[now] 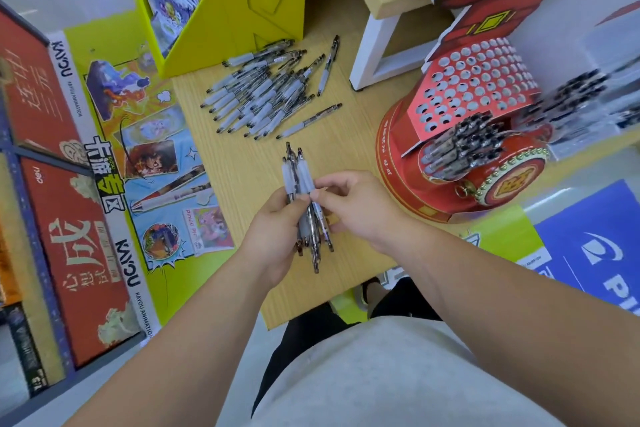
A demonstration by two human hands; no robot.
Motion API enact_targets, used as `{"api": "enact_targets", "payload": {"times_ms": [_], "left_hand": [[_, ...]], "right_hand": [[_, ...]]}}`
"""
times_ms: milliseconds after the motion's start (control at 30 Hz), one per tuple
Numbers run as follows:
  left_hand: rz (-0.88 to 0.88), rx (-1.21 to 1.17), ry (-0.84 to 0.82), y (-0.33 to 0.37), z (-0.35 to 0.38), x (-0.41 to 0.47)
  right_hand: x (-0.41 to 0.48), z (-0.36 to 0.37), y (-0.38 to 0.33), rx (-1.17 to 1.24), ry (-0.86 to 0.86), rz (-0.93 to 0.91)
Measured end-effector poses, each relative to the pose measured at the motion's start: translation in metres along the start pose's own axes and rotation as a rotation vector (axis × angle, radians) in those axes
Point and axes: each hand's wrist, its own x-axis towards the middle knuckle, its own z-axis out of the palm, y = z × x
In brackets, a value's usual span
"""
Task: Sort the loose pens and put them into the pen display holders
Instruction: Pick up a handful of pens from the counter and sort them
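Above the wooden table [242,163], my left hand [273,236] grips a bundle of several pens [300,177] with white grips, tips pointing away from me. My right hand [353,204] pinches one pen of that bundle at its white grip. A pile of loose pens [263,94] of the same kind lies further back on the table. To the right stands the red pen display holder [474,80] with many round holes; a cluster of pens [464,146] fills its lower rows.
A yellow cardboard card stand [249,7] sits behind the pile. Red boxes and a card poster [159,163] line the left side. A white-legged shelf [377,42] stands at the back right. More pens in clear trays [571,94] lie at the far right.
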Motion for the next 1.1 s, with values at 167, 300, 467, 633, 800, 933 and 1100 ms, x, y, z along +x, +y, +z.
{"api": "enact_targets", "payload": {"times_ms": [167,300,467,633,800,933,1100], "left_hand": [[0.058,-0.068,-0.034,0.003,0.013,-0.022],[0.11,-0.057,-0.053,0.014,0.028,-0.033],[0.202,-0.033,-0.088,0.034,0.043,-0.048],[0.253,-0.087,-0.138,0.045,0.064,-0.072],[0.323,-0.113,-0.123,0.063,0.099,-0.08],[0.351,-0.155,-0.086,0.072,0.142,-0.074],[0.353,-0.217,-0.027,0.067,0.204,-0.066]], "right_hand": [[-0.03,-0.017,-0.021,-0.132,-0.161,-0.057],[-0.05,-0.03,-0.036,-0.204,-0.132,-0.101],[-0.071,-0.048,-0.054,-0.214,-0.154,-0.14],[-0.087,-0.067,-0.063,-0.15,-0.258,-0.14],[-0.095,-0.103,-0.084,-0.198,-0.307,-0.279],[-0.092,-0.149,-0.094,-0.191,-0.333,-0.35],[-0.083,-0.231,-0.088,-0.047,-0.188,-0.413]]}}
